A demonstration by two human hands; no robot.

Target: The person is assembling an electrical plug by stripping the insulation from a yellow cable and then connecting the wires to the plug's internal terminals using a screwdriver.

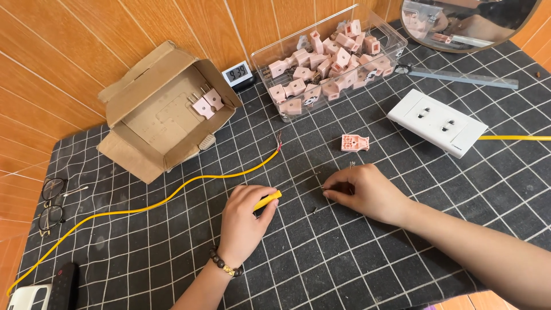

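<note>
The left hand (244, 221) rests on the tabletop (356, 258), which has a dark mat with a white grid. Its grip is closed around a yellow tool (267, 200), and only the tip of the tool shows between the thumb and the fingers. The right hand (364, 192) lies just beside it, with the fingertips pinched on something very small; I cannot tell what it is. A small screw (314, 210) lies on the mat between the two hands. A pink plug half (354, 142) lies near, above the right hand. A yellow wire (172, 198) runs across the mat to the left. Behind stand a clear box (330, 57) of pink plugs, a cardboard box (163, 115) and a white socket (437, 122).
</note>
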